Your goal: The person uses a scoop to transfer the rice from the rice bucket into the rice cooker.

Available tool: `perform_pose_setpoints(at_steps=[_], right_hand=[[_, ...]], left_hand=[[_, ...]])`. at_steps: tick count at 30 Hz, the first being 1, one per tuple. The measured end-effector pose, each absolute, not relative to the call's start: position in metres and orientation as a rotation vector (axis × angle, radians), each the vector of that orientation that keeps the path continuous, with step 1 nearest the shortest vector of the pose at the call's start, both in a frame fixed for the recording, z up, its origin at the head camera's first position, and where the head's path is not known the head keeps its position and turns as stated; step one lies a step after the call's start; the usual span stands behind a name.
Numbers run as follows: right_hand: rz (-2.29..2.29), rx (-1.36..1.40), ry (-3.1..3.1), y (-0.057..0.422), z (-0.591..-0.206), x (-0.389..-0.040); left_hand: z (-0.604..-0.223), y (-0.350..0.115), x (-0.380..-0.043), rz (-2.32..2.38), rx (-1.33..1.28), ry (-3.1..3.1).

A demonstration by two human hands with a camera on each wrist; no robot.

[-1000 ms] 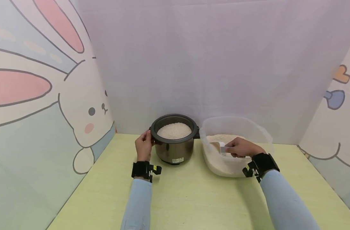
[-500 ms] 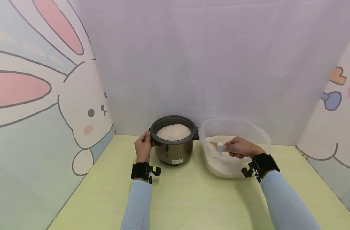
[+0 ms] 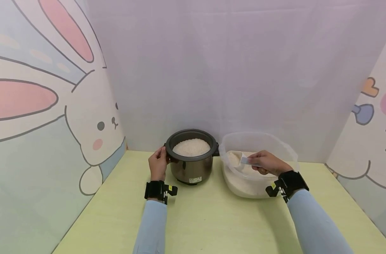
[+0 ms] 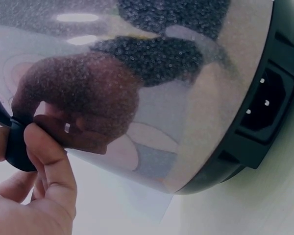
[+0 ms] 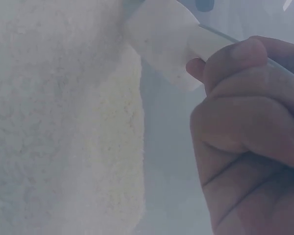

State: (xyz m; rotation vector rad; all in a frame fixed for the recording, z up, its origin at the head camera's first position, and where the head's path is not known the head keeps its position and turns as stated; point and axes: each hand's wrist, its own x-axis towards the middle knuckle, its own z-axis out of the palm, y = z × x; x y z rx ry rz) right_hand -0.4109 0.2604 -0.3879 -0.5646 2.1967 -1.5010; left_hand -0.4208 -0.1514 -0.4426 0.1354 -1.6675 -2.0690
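A dark rice cooker (image 3: 193,169) stands without a lid, white rice (image 3: 192,147) heaped inside it. My left hand (image 3: 158,164) pinches its side handle (image 4: 19,147) between thumb and fingers. To the right is a clear plastic tub (image 3: 243,190) of rice. Over the tub, my right hand (image 3: 265,163) grips the handle of a white scoop (image 3: 242,160), whose cup holds rice and tilts toward the left. The right wrist view shows the scoop (image 5: 161,39) above the loose rice (image 5: 63,122), with fingers curled round its handle.
The cooker and tub stand side by side on a pale green table (image 3: 205,225), close to a plain light curtain (image 3: 218,70). Cartoon-printed panels (image 3: 97,151) rise at the left and right. A power socket (image 4: 267,105) shows low on the cooker's body.
My right hand has raised the scoop out of the rice, so its filled cup now shows near the tub's left rim. My left hand stays on the cooker's handle.
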Motion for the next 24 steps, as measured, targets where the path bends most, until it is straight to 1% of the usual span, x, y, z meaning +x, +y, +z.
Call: perform_pose_setpoints(at_steps=[10, 18, 24], right_hand=[[-1.67, -0.568, 2.046, 0.267, -0.388, -0.414], [-1.807, -0.451, 2.017, 0.271, -0.388, -0.415], [-1.909, -0.446, 1.993, 0.273, -0.386, -0.415]], left_hand=[[-0.444, -0.151, -0.421, -2.067, 0.137, -1.667], [-0.441, -0.151, -0.417, -2.078, 0.113, -1.676], [-0.446, -0.153, -0.422, -2.067, 0.142, -1.69]])
